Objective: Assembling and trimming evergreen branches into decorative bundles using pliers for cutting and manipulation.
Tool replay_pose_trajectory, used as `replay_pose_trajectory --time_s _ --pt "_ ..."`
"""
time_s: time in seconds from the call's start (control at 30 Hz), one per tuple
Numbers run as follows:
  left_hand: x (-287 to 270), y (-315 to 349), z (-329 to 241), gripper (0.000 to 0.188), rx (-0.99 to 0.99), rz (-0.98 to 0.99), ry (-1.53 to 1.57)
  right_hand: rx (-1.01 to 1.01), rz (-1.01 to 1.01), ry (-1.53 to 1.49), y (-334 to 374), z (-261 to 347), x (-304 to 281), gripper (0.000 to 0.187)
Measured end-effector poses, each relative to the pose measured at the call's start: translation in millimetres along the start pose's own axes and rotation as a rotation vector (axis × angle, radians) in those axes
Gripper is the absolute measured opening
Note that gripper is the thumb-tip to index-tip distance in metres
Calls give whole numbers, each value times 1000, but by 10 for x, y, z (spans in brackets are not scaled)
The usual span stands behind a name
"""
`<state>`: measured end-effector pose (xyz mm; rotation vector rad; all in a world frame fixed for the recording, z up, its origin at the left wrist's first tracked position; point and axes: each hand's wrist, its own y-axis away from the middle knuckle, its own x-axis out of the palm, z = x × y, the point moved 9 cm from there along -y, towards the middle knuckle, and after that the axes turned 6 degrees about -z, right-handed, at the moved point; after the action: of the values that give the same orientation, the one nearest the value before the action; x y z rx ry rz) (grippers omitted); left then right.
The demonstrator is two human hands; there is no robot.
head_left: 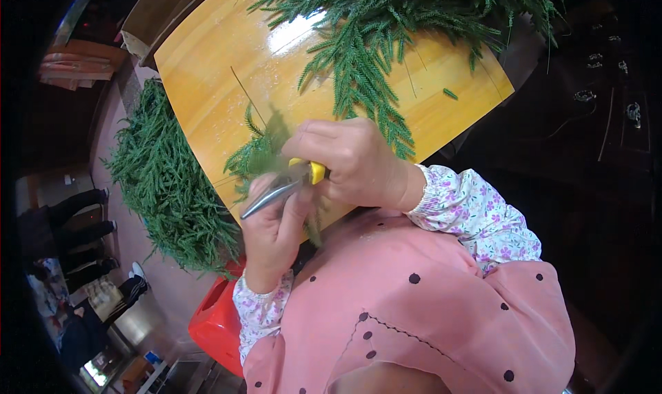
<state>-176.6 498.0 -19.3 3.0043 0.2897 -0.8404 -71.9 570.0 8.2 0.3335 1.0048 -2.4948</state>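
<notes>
My right hand [358, 161] is closed round a yellow-handled tool with a pointed metal end, which looks like long-nosed pliers [272, 197]. The metal nose points down and left across my left hand [271, 239]. My left hand's fingers are pinched at the base of a green needle-leaved sprig [258, 152], partly smeared by motion. A thin stem or wire sticks up beyond the sprig over the table. Exactly where the tool meets the sprig is hidden by my fingers.
A wooden table [207, 97] lies before me, with a large pile of green branches [372, 63] on its far right. More greenery [165, 187] is heaped beside the table at left, by a red plastic stool [217, 325]. A dark cabinet [607, 111] stands at right. Other people's legs [83, 232] show far left.
</notes>
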Motion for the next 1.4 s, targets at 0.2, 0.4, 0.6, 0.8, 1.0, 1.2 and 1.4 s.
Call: replay_pose_trajectory --time_s 0.2,0.4,0.6,0.8,1.0,1.2,1.4 --pt "49 77 8 20 60 8 160 -152 -97 -16 -38 70 -36 32" --pt "-42 121 150 23 -216 -141 315 -59 102 -38 -50 -35 42 36" --pt "-378 125 249 19 -50 -304 131 73 148 214 143 -140 10 46" --pt "-479 134 274 20 97 -341 -79 132 168 356 180 -194 105 50" --pt "-440 63 109 13 228 -411 -286 161 155 412 149 -291 117 50" --pt "-346 65 18 8 334 -429 -395 208 158 412 151 -375 106 48" --pt "-249 49 57 11 322 -358 -492 151 145 474 152 -325 159 37"
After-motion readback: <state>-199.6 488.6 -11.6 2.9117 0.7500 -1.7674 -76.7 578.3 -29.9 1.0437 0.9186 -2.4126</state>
